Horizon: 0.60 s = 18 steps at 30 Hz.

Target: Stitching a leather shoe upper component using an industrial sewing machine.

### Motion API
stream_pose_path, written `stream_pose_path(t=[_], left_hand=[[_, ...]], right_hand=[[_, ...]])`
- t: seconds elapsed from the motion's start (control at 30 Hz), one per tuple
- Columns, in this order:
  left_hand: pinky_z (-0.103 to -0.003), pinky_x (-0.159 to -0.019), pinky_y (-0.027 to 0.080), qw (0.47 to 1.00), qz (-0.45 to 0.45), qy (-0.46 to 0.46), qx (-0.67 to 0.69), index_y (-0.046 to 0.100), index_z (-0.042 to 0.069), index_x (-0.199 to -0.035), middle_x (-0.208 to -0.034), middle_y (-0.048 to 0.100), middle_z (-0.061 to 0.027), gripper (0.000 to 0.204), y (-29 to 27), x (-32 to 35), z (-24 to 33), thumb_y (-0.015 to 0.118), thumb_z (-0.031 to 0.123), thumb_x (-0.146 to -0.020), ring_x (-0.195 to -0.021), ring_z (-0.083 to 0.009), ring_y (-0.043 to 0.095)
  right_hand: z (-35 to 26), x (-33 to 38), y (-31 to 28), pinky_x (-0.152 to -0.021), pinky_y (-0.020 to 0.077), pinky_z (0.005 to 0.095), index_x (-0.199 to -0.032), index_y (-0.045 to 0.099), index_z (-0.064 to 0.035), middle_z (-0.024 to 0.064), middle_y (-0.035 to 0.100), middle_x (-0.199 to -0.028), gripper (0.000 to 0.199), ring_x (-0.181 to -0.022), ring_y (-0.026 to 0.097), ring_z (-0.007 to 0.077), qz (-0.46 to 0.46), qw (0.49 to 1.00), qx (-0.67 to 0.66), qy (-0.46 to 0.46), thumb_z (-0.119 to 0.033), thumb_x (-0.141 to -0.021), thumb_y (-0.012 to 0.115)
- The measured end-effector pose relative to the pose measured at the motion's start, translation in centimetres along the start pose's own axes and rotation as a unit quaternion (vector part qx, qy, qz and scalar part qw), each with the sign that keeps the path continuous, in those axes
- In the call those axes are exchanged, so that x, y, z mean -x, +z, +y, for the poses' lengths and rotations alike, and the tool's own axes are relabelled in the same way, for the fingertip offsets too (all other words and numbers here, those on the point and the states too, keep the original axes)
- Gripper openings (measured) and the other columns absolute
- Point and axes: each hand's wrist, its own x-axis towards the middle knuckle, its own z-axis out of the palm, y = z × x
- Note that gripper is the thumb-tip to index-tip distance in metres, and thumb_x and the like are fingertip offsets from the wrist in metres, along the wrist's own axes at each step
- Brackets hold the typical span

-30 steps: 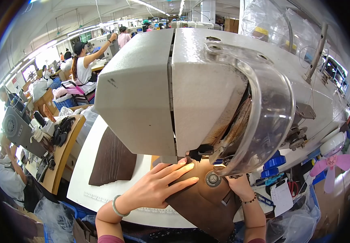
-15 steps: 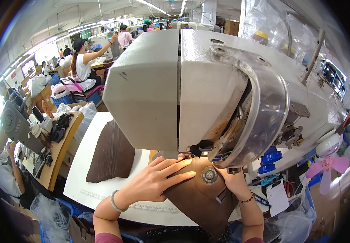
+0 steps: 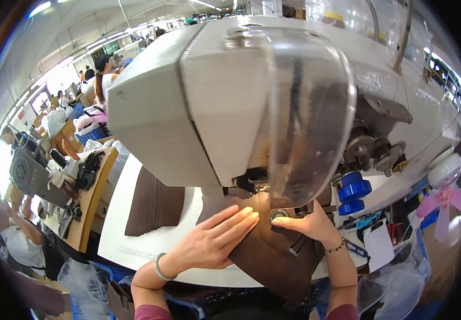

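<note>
A brown leather panel (image 3: 270,253) with a round metallic badge (image 3: 278,216) and a small dark strap (image 3: 297,246) lies under the head of a sewing machine (image 3: 150,117). My left hand (image 3: 222,234) rests on the panel's left part, fingers stretched out flat and close together. My right hand (image 3: 311,226) is on the panel's right side, its thumb stretched out across the lower part of the badge. The right fingers are mostly hidden behind the machine's clear curved guard (image 3: 310,122). The needle area is largely hidden by the machine head.
Dark brown leather pieces (image 3: 156,205) lie on the white table (image 3: 121,229) at left. Blue thread-guide knobs (image 3: 353,189), red-handled scissors (image 3: 394,233), white paper (image 3: 378,248) and a pink-bladed fan (image 3: 444,197) are at right. Left stands a wooden bench (image 3: 100,194); people work beyond.
The view has shifted nearer the machine. My right thumb has come into sight over the badge. My left fingers have drawn together and sit farther from the needle area.
</note>
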Motion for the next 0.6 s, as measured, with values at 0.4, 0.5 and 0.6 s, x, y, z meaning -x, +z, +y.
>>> stream_pose_path(t=[0.4,0.5,0.6], left_hand=[[-0.040,-0.081,0.054,0.980,0.178,0.091,-0.004,0.060,-0.003,-0.110,-0.114,0.062,-0.0171,0.037,3.9,1.1,-1.9,0.062,0.005,-0.074,-0.101,-0.0315,0.062],[-0.041,-0.082,0.054,0.979,0.176,0.105,-0.004,0.060,-0.003,-0.109,-0.114,0.062,-0.0166,0.035,4.2,1.2,-2.2,0.062,0.004,-0.075,-0.104,-0.0322,0.061],[-0.045,-0.091,0.051,0.981,0.163,0.102,0.009,0.060,-0.002,-0.110,-0.113,0.062,-0.0163,0.031,3.9,1.2,-2.3,0.059,0.008,-0.080,-0.108,-0.0334,0.060]], right_hand=[[1.7,-0.5,-0.7,-0.111,0.0254,0.0355,-0.138,0.024,0.0149,0.0274,0.036,-0.141,0.098,-0.135,0.032,0.0281,-0.018,0.998,0.063,-0.018,-0.023,-0.070,0.083],[2.4,-0.6,-0.8,-0.112,0.0239,0.0364,-0.139,0.022,0.0150,0.0280,0.034,-0.143,0.100,-0.137,0.029,0.0285,-0.016,0.999,0.049,-0.001,-0.024,-0.070,0.083],[1.7,-0.8,-0.8,-0.103,0.0363,0.0324,-0.133,0.034,0.0099,0.0178,0.050,-0.129,0.082,-0.121,0.047,0.0212,-0.025,0.999,0.010,-0.032,-0.018,-0.073,0.082]])
